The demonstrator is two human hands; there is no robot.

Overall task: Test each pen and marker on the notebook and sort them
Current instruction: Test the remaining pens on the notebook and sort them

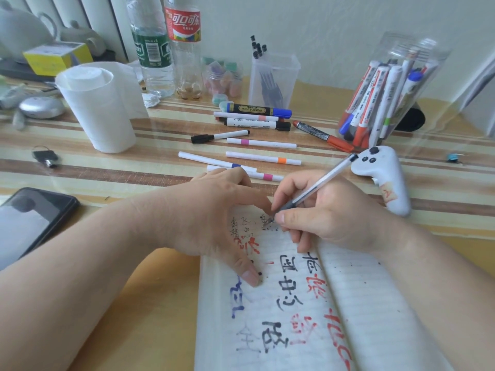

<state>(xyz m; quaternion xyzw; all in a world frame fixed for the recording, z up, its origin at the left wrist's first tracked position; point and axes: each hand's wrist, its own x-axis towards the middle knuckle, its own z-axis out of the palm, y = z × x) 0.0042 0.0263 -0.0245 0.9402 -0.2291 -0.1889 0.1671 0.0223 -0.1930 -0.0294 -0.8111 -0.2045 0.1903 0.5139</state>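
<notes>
An open lined notebook (361,303) lies in front of me, covered in black, red and blue test writing. My right hand (326,210) grips a clear ballpoint pen (325,178), its tip touching the top of the left page. My left hand (214,215) lies flat on that page with fingers spread, thumb pressing the paper. Beyond the notebook several loose markers (261,143) lie on the table, among them a blue-capped one (254,109) and a red one (321,135). A clear square cup (273,79) holds several pens. A tilted clear jar (388,89) holds several whiteboard markers.
A white game controller (385,178) lies right of my hand. A phone (29,223) sits at the left edge, keys (45,156) behind it. A white paper roll (101,108), two plastic bottles (166,46) and a small jar of erasers (222,76) stand at the back.
</notes>
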